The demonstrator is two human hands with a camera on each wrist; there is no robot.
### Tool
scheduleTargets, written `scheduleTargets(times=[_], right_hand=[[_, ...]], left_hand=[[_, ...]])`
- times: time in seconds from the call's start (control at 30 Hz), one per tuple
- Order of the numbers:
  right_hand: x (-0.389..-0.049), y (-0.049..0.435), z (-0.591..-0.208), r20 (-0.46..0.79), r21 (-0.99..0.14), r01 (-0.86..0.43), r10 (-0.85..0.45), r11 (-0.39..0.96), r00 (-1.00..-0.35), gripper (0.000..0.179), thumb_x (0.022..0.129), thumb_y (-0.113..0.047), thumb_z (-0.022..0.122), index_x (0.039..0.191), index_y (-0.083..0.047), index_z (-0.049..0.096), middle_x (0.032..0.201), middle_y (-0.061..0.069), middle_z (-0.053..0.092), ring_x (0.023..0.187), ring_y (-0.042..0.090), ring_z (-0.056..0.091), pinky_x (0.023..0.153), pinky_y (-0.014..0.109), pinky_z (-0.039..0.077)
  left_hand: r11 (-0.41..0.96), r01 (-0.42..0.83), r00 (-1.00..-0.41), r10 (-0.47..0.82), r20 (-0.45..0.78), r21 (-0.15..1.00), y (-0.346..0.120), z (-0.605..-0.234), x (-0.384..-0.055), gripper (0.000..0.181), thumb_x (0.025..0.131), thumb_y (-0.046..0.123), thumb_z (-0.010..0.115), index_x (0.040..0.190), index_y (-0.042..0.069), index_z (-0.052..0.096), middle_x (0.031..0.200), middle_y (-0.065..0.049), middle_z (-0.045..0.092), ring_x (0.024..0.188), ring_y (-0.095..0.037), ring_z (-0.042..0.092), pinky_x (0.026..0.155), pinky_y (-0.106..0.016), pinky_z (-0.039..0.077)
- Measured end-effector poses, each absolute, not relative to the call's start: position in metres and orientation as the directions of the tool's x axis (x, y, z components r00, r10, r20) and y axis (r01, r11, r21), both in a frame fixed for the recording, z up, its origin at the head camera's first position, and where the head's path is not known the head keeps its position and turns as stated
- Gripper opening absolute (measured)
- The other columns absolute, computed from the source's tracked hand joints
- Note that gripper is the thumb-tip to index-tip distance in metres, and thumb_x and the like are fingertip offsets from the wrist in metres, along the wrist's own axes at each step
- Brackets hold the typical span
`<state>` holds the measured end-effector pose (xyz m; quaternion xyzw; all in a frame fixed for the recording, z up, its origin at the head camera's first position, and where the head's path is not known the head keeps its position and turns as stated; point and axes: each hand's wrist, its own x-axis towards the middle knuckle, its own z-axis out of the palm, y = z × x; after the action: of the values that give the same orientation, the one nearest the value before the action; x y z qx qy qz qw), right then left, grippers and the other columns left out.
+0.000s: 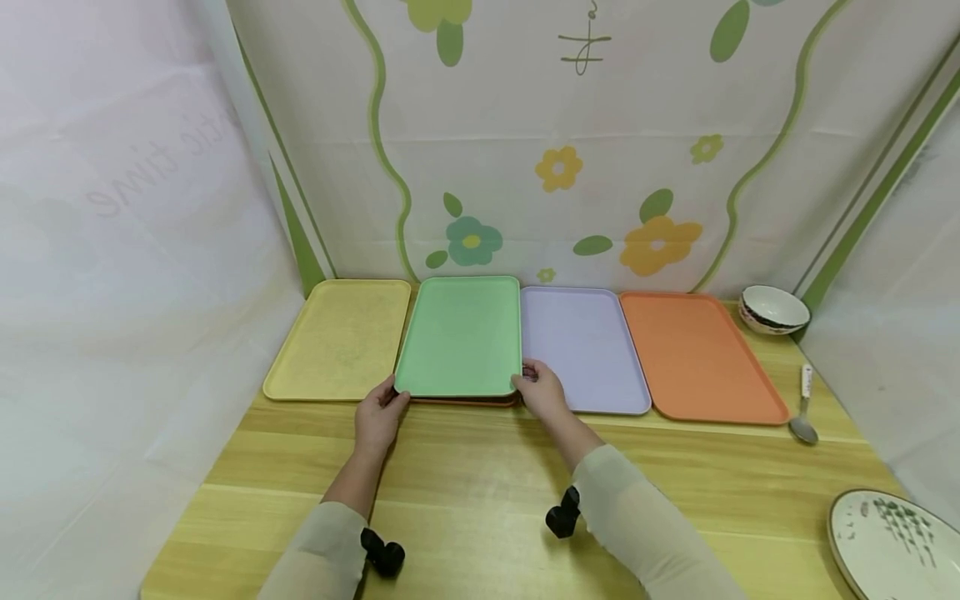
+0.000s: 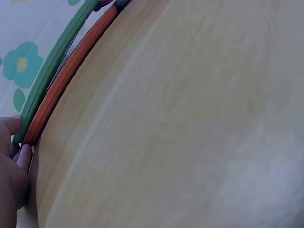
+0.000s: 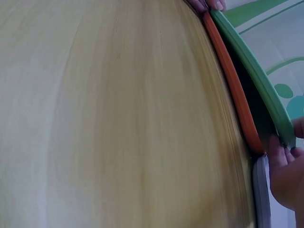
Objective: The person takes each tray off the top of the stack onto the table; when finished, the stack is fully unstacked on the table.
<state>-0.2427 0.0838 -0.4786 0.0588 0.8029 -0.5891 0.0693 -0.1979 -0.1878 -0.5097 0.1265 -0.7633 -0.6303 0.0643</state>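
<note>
A green rectangular tray (image 1: 461,333) lies over an orange-red tray (image 3: 232,85), whose front edge shows beneath it. My left hand (image 1: 378,421) grips the green tray's near left corner, its thumb on the rim and a fingertip right at the lower tray's edge in the left wrist view. At the near right corner my right hand (image 1: 543,392) pinches the green rim between thumb and fingers. A dark gap parts the two trays in the right wrist view, wider toward the right hand.
A yellow tray (image 1: 341,337) lies to the left; a lilac tray (image 1: 581,346) and another orange tray (image 1: 697,354) lie to the right. Beyond them are a bowl (image 1: 774,310), a spoon (image 1: 804,417) and a plate (image 1: 900,542). A patterned cloth (image 1: 495,108) hangs behind the wooden table (image 1: 465,492).
</note>
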Motion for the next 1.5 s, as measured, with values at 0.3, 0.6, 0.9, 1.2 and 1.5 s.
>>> scheduleTargets(times=[0.3, 0.6, 0.9, 1.2, 1.5], right_hand=[[-0.245, 0.077, -0.480, -0.226, -0.974, 0.224, -0.039, 0.038, -0.973, 0.061, 0.095, 0.000, 0.055, 0.151, -0.001, 0.030, 0.135, 0.030, 0.052, 0.104, 0.029, 0.061, 0.084, 0.037, 0.060], [-0.244, 0.078, -0.477, -0.208, -0.976, 0.210, -0.039, -0.060, -0.977, 0.063, 0.096, 0.004, 0.051, 0.154, -0.004, 0.028, 0.137, 0.032, 0.052, 0.106, 0.028, 0.062, 0.086, 0.039, 0.059], [-0.242, 0.097, -0.466, -0.218, -0.970, 0.215, 0.011, -0.110, -0.976, 0.062, 0.096, 0.003, 0.049, 0.154, -0.006, 0.030, 0.138, 0.032, 0.052, 0.083, 0.010, 0.065, 0.067, 0.021, 0.055], [-0.240, 0.137, -0.454, -0.213, -0.974, 0.212, 0.004, -0.080, -0.977, 0.059, 0.096, 0.000, 0.050, 0.153, -0.008, 0.034, 0.136, 0.026, 0.056, 0.078, 0.003, 0.066, 0.070, 0.020, 0.056], [-0.235, 0.187, -0.444, -0.187, -0.982, 0.186, 0.014, -0.030, -0.982, 0.063, 0.098, 0.000, 0.050, 0.155, -0.007, 0.025, 0.138, 0.026, 0.053, 0.082, -0.001, 0.066, 0.073, 0.016, 0.057]], left_hand=[[0.156, -0.125, -0.960, -0.267, -0.080, 0.980, -0.188, -0.508, -0.198, 0.055, 0.097, 0.015, 0.062, 0.146, 0.000, 0.043, 0.150, -0.022, 0.044, 0.140, -0.037, 0.040, 0.115, -0.047, 0.038], [0.126, -0.101, -0.964, -0.256, -0.066, 0.987, -0.187, -0.510, -0.199, 0.053, 0.097, 0.015, 0.062, 0.145, 0.000, 0.045, 0.148, -0.021, 0.046, 0.140, -0.035, 0.041, 0.114, -0.047, 0.039], [0.155, -0.077, -0.965, -0.259, -0.034, 0.985, -0.188, -0.513, -0.200, 0.054, 0.096, 0.013, 0.063, 0.143, -0.005, 0.044, 0.145, -0.025, 0.048, 0.136, -0.038, 0.045, 0.111, -0.046, 0.042], [0.234, -0.115, -0.957, -0.285, -0.045, 0.966, -0.187, -0.512, -0.202, 0.051, 0.094, 0.008, 0.063, 0.141, -0.004, 0.048, 0.140, -0.024, 0.054, 0.129, -0.035, 0.053, 0.105, -0.042, 0.048], [0.245, -0.122, -0.958, -0.284, -0.049, 0.962, -0.186, -0.510, -0.203, 0.051, 0.093, 0.007, 0.063, 0.141, -0.004, 0.049, 0.139, -0.025, 0.055, 0.127, -0.034, 0.056, 0.102, -0.035, 0.052]])
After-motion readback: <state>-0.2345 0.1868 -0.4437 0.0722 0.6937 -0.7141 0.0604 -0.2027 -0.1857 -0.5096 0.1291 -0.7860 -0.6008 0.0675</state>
